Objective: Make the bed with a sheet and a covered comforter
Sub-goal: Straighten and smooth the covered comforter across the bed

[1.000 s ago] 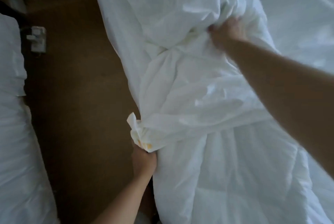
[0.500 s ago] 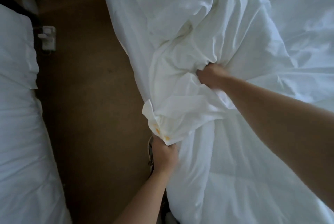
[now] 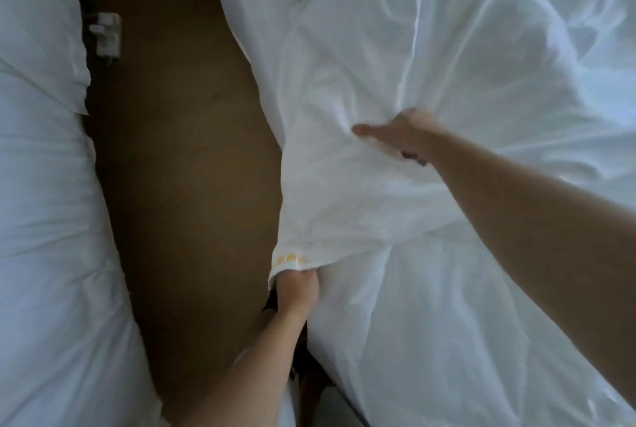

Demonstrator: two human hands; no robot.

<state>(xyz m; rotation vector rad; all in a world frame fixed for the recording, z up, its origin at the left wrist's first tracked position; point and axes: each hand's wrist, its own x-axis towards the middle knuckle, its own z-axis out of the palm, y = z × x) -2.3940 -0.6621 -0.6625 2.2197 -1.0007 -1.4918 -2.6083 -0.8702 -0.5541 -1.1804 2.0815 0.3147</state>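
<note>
I am counting two hands in view, one left hand (image 3: 297,296) and one right hand (image 3: 409,137). I am making out one white comforter (image 3: 447,65) at the right, carrying one yellow mark (image 3: 288,259) at its corner, and one separate mass of white bedding (image 3: 51,220) at the left. Between them I am seeing one strip of brown floor (image 3: 186,168) and one small white object (image 3: 108,35) near its far end
</note>
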